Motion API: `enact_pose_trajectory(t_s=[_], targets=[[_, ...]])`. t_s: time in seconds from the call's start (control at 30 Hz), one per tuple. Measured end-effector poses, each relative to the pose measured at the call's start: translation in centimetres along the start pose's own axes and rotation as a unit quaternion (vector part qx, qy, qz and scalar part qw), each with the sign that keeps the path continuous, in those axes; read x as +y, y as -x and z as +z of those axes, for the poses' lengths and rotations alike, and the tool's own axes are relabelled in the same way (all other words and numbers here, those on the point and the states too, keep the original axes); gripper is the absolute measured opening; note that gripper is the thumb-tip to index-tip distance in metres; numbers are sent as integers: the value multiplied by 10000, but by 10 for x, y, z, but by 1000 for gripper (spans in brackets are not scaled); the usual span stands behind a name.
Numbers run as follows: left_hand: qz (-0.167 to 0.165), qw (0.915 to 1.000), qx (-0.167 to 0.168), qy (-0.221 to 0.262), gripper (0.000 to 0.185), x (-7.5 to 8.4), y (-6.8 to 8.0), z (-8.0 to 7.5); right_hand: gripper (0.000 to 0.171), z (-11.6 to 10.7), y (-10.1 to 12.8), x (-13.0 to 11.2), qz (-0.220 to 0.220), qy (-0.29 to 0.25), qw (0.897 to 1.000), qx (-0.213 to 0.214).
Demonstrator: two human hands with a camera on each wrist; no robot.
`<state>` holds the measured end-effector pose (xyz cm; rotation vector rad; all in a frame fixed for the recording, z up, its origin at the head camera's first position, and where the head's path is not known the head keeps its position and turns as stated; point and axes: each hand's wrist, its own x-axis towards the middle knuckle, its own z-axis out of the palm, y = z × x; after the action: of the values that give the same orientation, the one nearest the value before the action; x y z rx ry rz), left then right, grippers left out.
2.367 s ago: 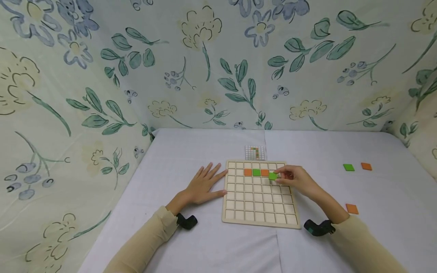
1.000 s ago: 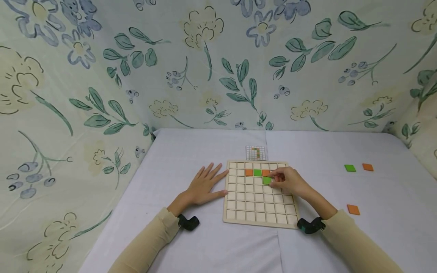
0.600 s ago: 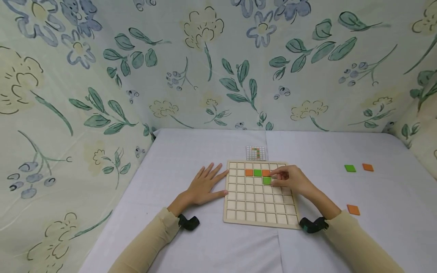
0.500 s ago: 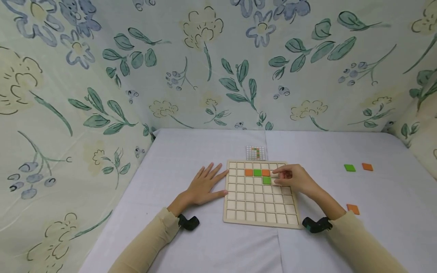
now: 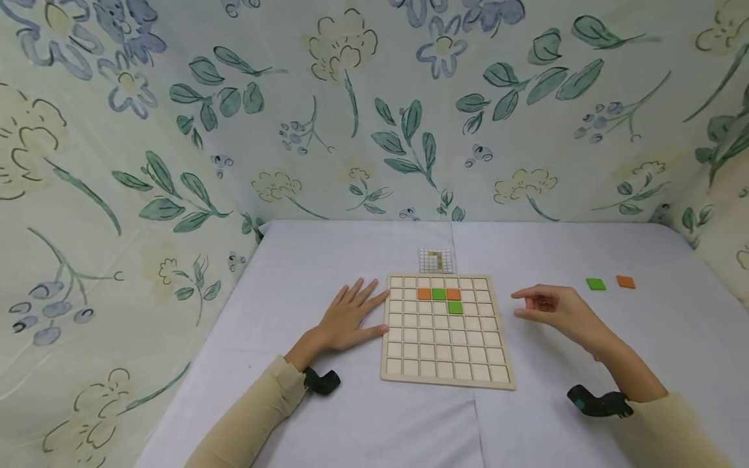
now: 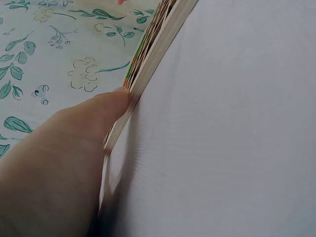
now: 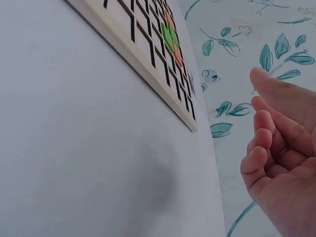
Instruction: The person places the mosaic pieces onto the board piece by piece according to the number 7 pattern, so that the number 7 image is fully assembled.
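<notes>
Right hand empty with loosely curled fingers, left hand flat against the board, one bump probably scatters the tiles.

Left hand lies flat, palm down, fingers straight and slightly spread, forearm in a beige sleeve. Right hand is raised, holding nothing, fingers loosely curled and index finger extended. Each wrist carries a black strap-on unit.
</notes>
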<state>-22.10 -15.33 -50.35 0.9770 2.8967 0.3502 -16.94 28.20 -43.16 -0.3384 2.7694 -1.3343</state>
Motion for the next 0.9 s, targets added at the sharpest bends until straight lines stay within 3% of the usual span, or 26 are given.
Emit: enact_pose_trajectory(t_s=[0.2, 0.33, 0.57, 0.9], targets=[[-7, 10000, 6, -17, 81, 0, 0, -1, 37, -20, 22, 14, -209, 148, 9992, 293], [-24, 10000, 19, -56, 81, 0, 0, 0, 37, -32, 35, 25, -126, 255, 9987, 433], [-8, 10000, 20, -48, 81, 1, 1, 1, 40, -50, 60, 51, 369, 405, 9975, 439], [9, 10000, 43, -22, 81, 1, 1, 0, 44, -59, 82, 84, 1020, 1087, 9880, 413]])
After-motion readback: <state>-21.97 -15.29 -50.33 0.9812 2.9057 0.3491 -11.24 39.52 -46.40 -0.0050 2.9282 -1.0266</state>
